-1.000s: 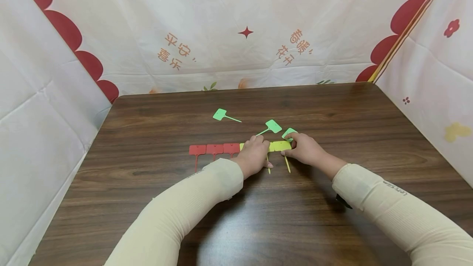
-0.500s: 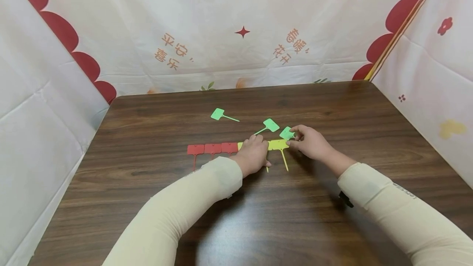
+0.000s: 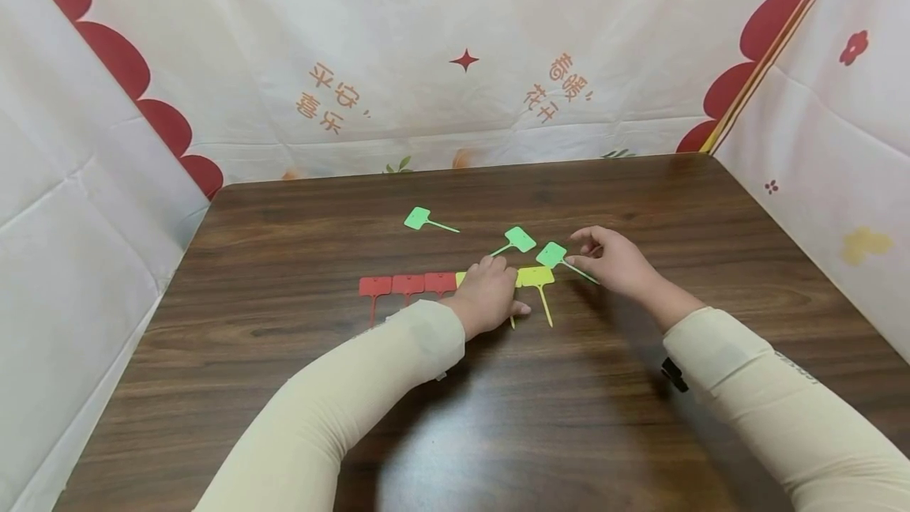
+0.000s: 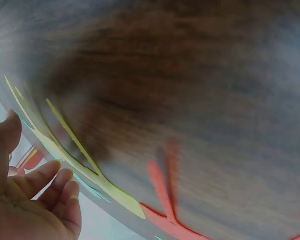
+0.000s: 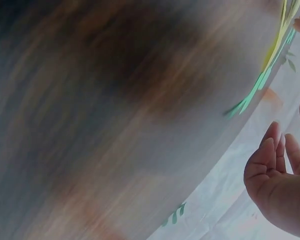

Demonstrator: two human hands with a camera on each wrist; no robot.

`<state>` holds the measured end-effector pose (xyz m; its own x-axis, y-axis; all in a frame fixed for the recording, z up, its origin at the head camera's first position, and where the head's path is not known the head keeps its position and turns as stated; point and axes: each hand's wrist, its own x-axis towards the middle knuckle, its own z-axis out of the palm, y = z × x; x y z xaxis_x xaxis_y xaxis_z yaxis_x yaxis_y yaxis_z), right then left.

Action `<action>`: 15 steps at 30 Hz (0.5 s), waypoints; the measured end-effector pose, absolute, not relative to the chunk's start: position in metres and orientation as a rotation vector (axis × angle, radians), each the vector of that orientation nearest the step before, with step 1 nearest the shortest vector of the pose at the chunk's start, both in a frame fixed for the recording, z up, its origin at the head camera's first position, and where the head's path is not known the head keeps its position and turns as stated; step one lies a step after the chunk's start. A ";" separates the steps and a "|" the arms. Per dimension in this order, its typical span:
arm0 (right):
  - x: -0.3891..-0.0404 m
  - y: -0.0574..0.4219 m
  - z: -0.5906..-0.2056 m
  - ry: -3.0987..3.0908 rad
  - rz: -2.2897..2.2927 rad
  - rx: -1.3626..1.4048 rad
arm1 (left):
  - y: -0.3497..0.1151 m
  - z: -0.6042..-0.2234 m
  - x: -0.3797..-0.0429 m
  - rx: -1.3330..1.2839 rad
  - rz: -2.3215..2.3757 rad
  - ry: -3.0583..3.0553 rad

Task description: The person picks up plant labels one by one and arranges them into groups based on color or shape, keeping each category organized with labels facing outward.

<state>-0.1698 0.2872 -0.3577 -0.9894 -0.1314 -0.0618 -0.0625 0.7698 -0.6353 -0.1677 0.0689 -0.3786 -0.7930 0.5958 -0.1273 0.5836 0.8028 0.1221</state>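
Note:
Three red plant tags [image 3: 408, 284] and several yellow plant tags [image 3: 536, 276] form a side-by-side row, stems toward me. My left hand [image 3: 490, 295] lies over the yellow ones and covers part of the row. Its thumb stands apart from its loosely bent fingers in the left wrist view, fingertips close to a yellow tag. At the right end, a green plant tag [image 3: 551, 254] lies just behind the last yellow one, its stem pointing right. My right hand [image 3: 613, 261] is beside that stem with thumb and fingers apart and nothing between them.
Behind the row lie two more green tags, one in the middle [image 3: 521, 239] and one farther left [image 3: 416, 218]. The brown wooden table [image 3: 298, 227] meets a white printed cloth [image 3: 412, 46] at the back and sides.
My right hand has drawn away to the right from the last yellow tag and the nearest green tag, uncovering the green stem. My left hand has stayed over the row, its thumb slightly farther out.

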 end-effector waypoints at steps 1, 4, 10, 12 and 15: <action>-0.171 0.289 -0.358 2.862 -1.023 -0.159 | 0.070 -0.379 -0.168 0.940 0.121 2.838; -0.174 0.294 -0.359 2.862 -1.029 -0.165 | 0.072 -0.378 -0.167 0.961 0.119 2.862; -0.181 0.304 -0.361 2.849 -1.064 -0.232 | 0.078 -0.377 -0.165 0.966 0.127 2.894; -0.182 0.306 -0.361 2.842 -1.068 -0.262 | 0.080 -0.377 -0.164 0.956 0.142 2.895; -0.185 0.311 -0.361 2.838 -1.054 -0.293 | 0.083 -0.377 -0.163 0.944 0.150 2.894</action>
